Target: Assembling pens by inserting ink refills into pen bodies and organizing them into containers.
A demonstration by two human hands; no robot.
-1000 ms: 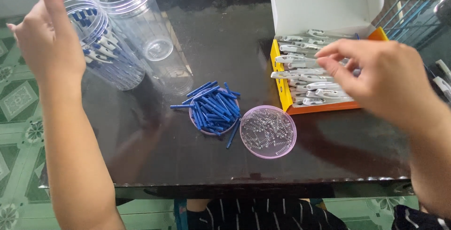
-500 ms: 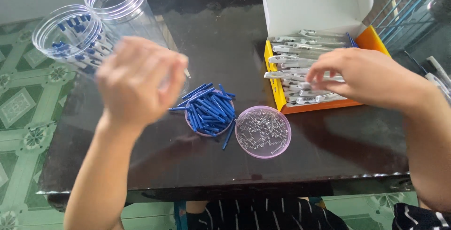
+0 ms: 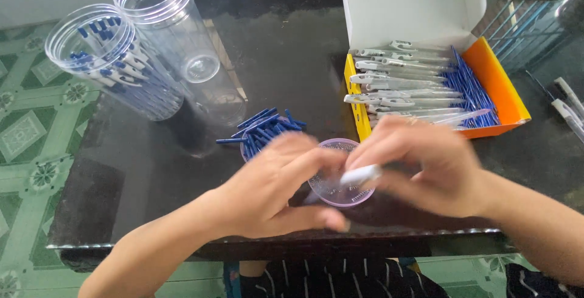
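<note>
White pen barrel [image 3: 360, 175] pinched between both hands [image 3: 277, 191] above purple dish [image 3: 340, 191].

A white pen barrel [image 3: 360, 175], blurred, lies roughly level between the two hands, pinched in the right hand [image 3: 426, 167] with its free end pointing toward the left hand [image 3: 277, 191]. Directly beneath both hands sits a small clear purple-tinted lid [image 3: 340, 193], open side up, resting on the dark surface [image 3: 140, 182].

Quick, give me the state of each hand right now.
Left hand: fingers curled over the small clear lid; any grasp cannot be told.
Right hand: closed on a white pen barrel.
</note>
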